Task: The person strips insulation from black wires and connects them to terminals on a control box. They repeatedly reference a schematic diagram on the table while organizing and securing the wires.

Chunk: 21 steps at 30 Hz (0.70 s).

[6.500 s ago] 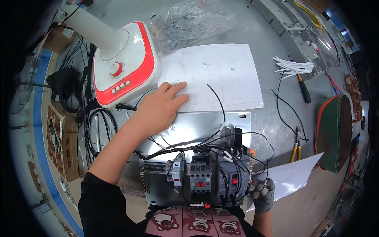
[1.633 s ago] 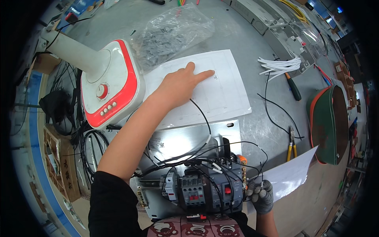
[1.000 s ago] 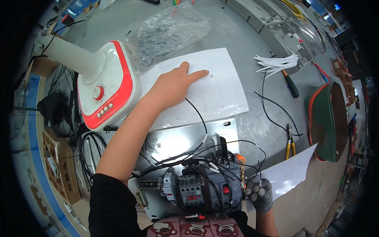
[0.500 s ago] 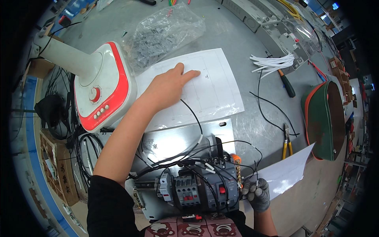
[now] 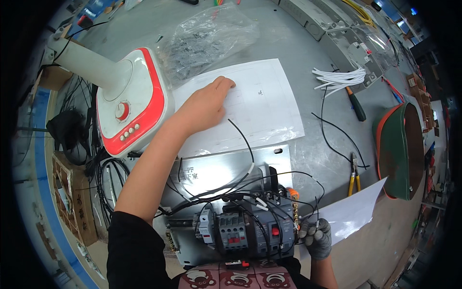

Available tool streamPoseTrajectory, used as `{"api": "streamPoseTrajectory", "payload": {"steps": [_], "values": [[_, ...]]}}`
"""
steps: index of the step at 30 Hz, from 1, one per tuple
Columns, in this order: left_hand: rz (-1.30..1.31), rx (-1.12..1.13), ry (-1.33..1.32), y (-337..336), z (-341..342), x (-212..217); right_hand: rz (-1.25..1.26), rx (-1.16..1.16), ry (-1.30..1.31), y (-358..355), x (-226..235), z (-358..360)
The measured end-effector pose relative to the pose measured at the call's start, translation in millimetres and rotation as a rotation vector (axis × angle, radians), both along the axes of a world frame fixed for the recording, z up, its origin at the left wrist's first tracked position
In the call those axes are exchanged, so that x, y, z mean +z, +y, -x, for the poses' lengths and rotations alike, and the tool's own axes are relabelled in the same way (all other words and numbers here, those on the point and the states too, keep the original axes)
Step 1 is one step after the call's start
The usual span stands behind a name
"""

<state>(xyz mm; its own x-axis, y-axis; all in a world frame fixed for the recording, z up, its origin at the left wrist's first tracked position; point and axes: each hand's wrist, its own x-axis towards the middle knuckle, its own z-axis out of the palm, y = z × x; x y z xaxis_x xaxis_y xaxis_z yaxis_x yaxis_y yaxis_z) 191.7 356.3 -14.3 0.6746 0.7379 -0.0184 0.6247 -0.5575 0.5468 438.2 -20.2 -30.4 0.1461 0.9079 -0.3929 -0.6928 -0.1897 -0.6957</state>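
The bare left hand is resting on the white paper sheet with a thin-lined drawing; its fingers are bending, partly curled and lying close together, and are gripping nothing visible; what is under the palm cannot be seen. Over at the lower right, the grey-gloved right hand is closing its thumb and fingertips around a thin black wire with a white sleeve, which is standing up out of the pinch.

The paper is lying flat on the grey table, just beyond the shiny metal mounting plate; that plate is sitting close to the person's body and carrying 3 grey electrical modules in a row, 2 of them showing red parts; black wires are looping above and between them, 1 loose end poking up over the paper.

To the left, the white-and-red fan base with 4 pale buttons is standing just beside the paper; the clear plastic bag of small dark pieces is lying behind; on the right, the yellow-handled pliers, the dark-handled screwdriver and the bundle of white tubes are lying well apart from both hands.
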Motion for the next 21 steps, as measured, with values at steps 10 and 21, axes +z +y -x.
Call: {"api": "streamPoseTrajectory", "payload": {"steps": [10, 21], "values": [[-0.039, -0.097, -0.063, -17, 21, -1, -0.015, 0.008, -0.052, 3, -1, 1], [-0.012, -0.082, -0.006, -38, 27, 11, 0.016, 0.014, -0.034, 4, 4, 1]]}}
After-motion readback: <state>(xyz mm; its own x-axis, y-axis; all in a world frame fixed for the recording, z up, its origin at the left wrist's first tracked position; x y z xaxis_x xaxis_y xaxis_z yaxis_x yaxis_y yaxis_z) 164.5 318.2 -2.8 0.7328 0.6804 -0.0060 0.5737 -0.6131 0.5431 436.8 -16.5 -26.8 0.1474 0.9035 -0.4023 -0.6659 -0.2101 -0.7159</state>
